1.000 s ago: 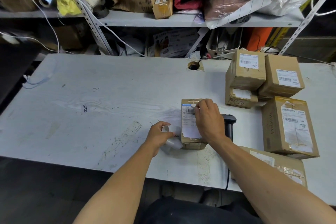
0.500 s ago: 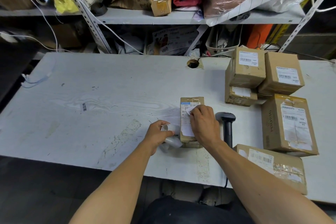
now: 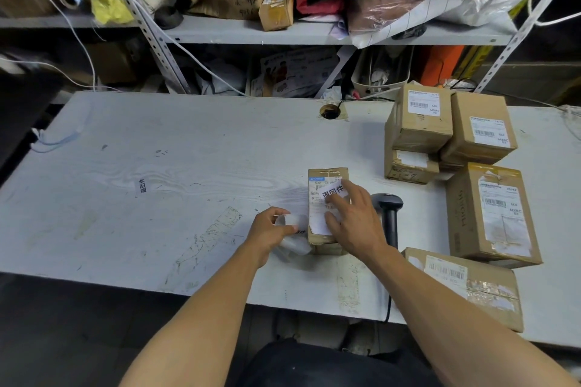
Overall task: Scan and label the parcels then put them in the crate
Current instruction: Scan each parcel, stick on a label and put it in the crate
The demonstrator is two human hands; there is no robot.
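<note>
A small brown cardboard parcel (image 3: pixel 327 214) lies flat near the table's front edge, its shipping label facing up. A white sticker (image 3: pixel 332 192) with bold black characters sits tilted across that label, toward the parcel's far end

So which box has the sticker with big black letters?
The small parcel under the right hand; the stacked boxes beside it carry only barcode labels.

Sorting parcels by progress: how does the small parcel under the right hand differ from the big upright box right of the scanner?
The small parcel is slim, carries an extra printed sticker, and the right hand presses on it. The big box is far bulkier, untouched, with no such sticker. Both are taped brown cardboard with barcode labels.
</note>
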